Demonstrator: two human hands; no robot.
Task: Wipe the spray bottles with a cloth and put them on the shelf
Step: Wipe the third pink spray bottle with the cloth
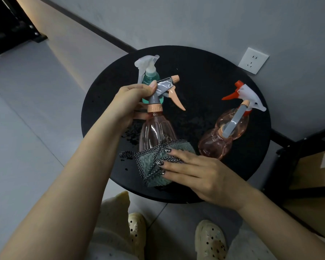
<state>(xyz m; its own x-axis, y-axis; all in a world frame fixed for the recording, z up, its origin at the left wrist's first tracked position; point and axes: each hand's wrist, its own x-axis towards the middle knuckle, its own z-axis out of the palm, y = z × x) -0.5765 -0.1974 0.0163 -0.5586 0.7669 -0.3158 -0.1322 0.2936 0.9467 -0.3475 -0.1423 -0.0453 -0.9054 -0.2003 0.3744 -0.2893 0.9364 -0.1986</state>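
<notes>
On the round black table (204, 72) stand three spray bottles. My left hand (129, 104) grips the grey and peach head of a clear pink bottle (155, 131) and holds it upright. My right hand (197, 172) presses a folded grey-green cloth (154, 162) with checked trim against that bottle's lower part, fingers straight. Behind it a teal bottle (150, 78) with a white trigger is partly hidden. A second pink, waisted bottle (225, 134) with a white and orange trigger stands at the right, apart from both hands.
Water droplets lie on the tabletop left of the held bottle. A wall socket (253, 60) is behind the table. A black shelf frame (289, 166) with a cardboard box (315, 169) stands at the right. My feet in pale clogs (209, 241) are below the table's edge.
</notes>
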